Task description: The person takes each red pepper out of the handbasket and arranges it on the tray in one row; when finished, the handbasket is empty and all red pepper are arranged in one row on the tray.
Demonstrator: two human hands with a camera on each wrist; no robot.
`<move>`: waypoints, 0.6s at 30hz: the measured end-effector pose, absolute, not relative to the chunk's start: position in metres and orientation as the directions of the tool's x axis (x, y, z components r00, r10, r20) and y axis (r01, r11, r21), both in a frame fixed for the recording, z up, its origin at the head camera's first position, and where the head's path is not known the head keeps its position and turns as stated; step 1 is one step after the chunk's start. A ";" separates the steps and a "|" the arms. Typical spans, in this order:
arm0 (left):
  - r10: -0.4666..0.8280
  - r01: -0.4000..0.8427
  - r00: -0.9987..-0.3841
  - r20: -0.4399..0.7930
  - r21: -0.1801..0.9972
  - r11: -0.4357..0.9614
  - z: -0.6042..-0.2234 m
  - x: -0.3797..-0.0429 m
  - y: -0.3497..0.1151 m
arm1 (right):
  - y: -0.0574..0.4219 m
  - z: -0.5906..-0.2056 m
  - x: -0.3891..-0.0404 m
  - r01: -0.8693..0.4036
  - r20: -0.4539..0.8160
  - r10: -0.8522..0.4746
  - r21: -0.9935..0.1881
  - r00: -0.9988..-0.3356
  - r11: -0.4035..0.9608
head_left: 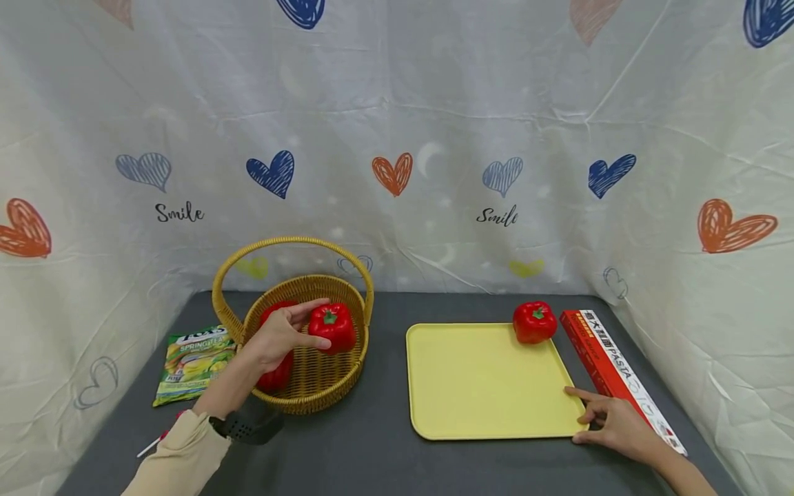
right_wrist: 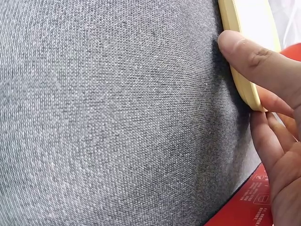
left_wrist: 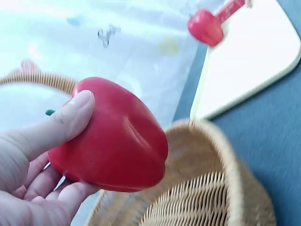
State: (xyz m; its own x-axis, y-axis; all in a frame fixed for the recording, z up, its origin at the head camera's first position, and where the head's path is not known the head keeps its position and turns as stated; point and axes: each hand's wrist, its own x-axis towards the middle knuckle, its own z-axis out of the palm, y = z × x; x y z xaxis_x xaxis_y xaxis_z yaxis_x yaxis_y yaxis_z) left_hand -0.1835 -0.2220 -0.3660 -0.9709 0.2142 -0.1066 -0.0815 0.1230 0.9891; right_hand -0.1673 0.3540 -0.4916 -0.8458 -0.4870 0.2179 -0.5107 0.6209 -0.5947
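Note:
My left hand (head_left: 278,341) grips a red bell pepper (head_left: 333,328) between thumb and fingers, over the wicker basket (head_left: 319,379). Seen from the left wrist, this pepper (left_wrist: 117,141) lies on its side, its green stem toward the thumb. More red bell peppers (head_left: 277,373) sit in the basket's left part, partly hidden behind the left hand. My right hand (head_left: 614,424) holds the near right corner of a yellow tray (head_left: 490,382), thumb on the front edge and fingers along the right side. Another red bell pepper (head_left: 535,322) rests at the tray's far right corner.
A red pasta box (head_left: 620,375) lies along the tray's right side. Left of the basket is a green snack packet (head_left: 195,362). The basket's tall handle (head_left: 291,240) arches above it. A patterned cloth (head_left: 397,227) hangs behind the dark table (head_left: 378,461).

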 end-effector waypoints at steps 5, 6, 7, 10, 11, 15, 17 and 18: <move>0.252 -0.080 -0.962 -0.102 0.992 0.094 -0.364 -0.180 -0.197 | 0.354 -0.490 -0.167 -0.501 0.210 -0.476 -0.584 -0.854 0.639; 0.264 -0.078 -0.959 -0.100 0.993 0.090 -0.365 -0.180 -0.191 | 0.354 -0.490 -0.167 -0.504 0.215 -0.477 -0.582 -0.852 0.639; 0.277 -0.074 -0.956 -0.095 0.993 0.088 -0.366 -0.182 -0.185 | 0.354 -0.490 -0.167 -0.505 0.216 -0.478 -0.582 -0.852 0.638; 0.300 -0.062 -0.950 -0.085 0.994 0.085 -0.369 -0.186 -0.165 | 0.353 -0.491 -0.167 -0.512 0.223 -0.482 -0.586 -0.847 0.628; 0.309 -0.056 -0.948 -0.080 0.995 0.085 -0.371 -0.188 -0.158 | 0.353 -0.491 -0.167 -0.509 0.219 -0.483 -0.592 -0.848 0.625; 0.333 -0.041 -0.941 -0.064 0.996 0.075 -0.377 -0.197 -0.132 | 0.353 -0.492 -0.167 -0.501 0.211 -0.480 -0.599 -0.851 0.625; 0.342 -0.036 -0.938 -0.056 0.997 0.064 -0.380 -0.202 -0.121 | 0.353 -0.492 -0.167 -0.504 0.217 -0.480 -0.598 -0.850 0.623; 0.343 -0.040 -0.938 -0.057 0.998 0.056 -0.382 -0.205 -0.116 | 0.353 -0.492 -0.167 -0.507 0.221 -0.481 -0.597 -0.849 0.622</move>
State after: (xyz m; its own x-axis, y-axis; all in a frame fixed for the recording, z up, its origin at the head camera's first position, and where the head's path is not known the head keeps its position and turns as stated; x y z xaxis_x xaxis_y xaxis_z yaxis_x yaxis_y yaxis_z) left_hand -0.2046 -0.1156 -0.3816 -0.9376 0.3430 -0.0569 -0.0402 0.0556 0.9976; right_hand -0.1669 0.3530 -0.4919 -0.8486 -0.4807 0.2208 -0.5074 0.6217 -0.5967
